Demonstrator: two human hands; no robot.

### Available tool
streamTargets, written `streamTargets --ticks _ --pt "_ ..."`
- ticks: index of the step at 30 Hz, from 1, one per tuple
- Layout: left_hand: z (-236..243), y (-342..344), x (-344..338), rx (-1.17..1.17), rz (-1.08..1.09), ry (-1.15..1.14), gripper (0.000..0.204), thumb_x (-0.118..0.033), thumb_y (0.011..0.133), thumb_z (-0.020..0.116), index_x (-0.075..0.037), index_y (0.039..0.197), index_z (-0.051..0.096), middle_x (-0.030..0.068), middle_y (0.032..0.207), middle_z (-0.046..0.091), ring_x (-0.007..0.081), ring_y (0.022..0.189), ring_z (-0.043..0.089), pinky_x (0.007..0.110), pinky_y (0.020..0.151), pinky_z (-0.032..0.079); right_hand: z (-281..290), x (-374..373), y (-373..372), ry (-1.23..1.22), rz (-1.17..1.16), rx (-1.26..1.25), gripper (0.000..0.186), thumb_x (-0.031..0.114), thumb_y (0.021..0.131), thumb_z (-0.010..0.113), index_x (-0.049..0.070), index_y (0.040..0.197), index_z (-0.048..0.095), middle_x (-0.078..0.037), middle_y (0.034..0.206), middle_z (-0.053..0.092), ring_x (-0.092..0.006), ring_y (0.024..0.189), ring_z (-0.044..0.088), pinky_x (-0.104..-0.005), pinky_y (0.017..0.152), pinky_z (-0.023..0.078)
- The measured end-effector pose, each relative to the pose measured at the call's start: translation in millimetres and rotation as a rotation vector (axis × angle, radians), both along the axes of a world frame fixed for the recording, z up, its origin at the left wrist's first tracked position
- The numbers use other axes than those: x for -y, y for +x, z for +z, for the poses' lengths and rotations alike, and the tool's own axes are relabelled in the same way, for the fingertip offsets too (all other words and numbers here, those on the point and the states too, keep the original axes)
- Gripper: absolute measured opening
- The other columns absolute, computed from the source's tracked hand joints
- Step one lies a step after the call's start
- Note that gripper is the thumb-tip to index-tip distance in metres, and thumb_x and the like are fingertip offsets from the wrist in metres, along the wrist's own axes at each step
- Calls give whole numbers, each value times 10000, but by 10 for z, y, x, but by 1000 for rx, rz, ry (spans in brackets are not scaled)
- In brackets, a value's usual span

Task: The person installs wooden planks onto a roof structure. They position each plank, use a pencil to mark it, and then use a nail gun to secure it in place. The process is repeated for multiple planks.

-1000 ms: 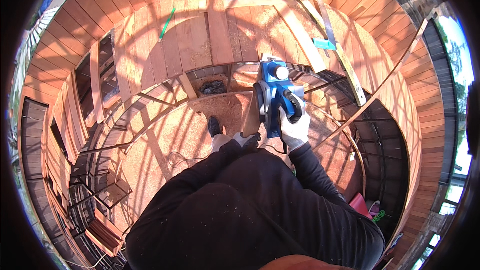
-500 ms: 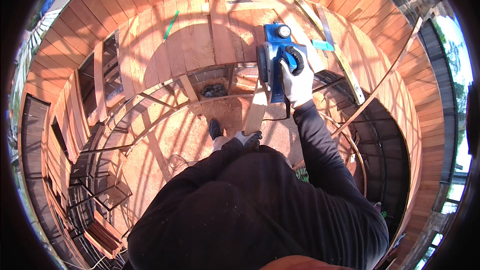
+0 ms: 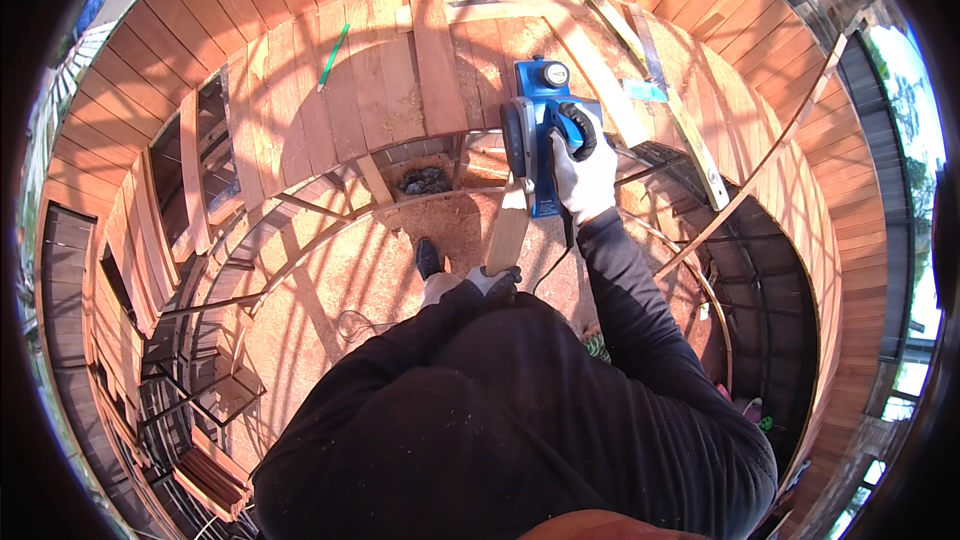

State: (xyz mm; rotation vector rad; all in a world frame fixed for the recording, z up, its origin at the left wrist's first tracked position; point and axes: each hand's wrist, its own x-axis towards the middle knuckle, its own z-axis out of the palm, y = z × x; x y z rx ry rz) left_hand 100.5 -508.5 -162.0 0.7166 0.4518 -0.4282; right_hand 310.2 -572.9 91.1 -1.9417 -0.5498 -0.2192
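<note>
My right hand, in a white glove, is closed around the black-gripped handle of a blue electric planer. The planer is upright, with a round dial knob at its far end and a dark cord trailing from its near end. Below its left side lies a narrow wooden board, pointing away from my body; the planer hides its far end. My left hand, gloved in white and dark, grips the board's near end close to my torso.
A curved plank bench spans the far side, sprinkled with sawdust. On it lie a green stick, loose boards and a light blue-ended flat tool. A long thin strip leans at the right. Stacked boards sit lower left.
The planer and my right hand have come slightly back toward me along the board. My left hand keeps its hold on the near end.
</note>
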Motion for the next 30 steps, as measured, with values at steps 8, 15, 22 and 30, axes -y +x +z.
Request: streamTargets --ticks 8,15,22,30 --pt "-166 91 -2 37 7 -7 305 -273 950 664 -16 1113 674 65 882 698 162 741 661 321 645 544 273 164 -100 103 38 33 369 52 852 692 -7 1204 600 -159 1127 677 -234 1078 648 -329 925 502" --pt "31 34 -10 225 -130 376 280 -286 953 650 -33 1069 679 64 833 692 162 723 661 315 641 525 -303 590 -858 -108 23 24 402 9 849 666 -22 1240 575 -170 1173 655 -244 1104 636 -336 962 479" --pt "-153 41 4 57 -66 92 264 -287 950 652 -46 1055 683 44 802 678 157 709 654 315 626 518 35 14 131 3 -30 20 381 130 840 707 -14 1181 613 -174 1122 686 -271 1032 678 -337 885 519" --pt "286 -120 -260 71 92 130 361 -346 970 614 -45 1167 648 49 832 657 153 742 629 318 653 507 714 431 -56 214 13 -40 377 30 869 697 -44 1225 597 -145 1248 622 -213 1145 592 -342 1012 441"
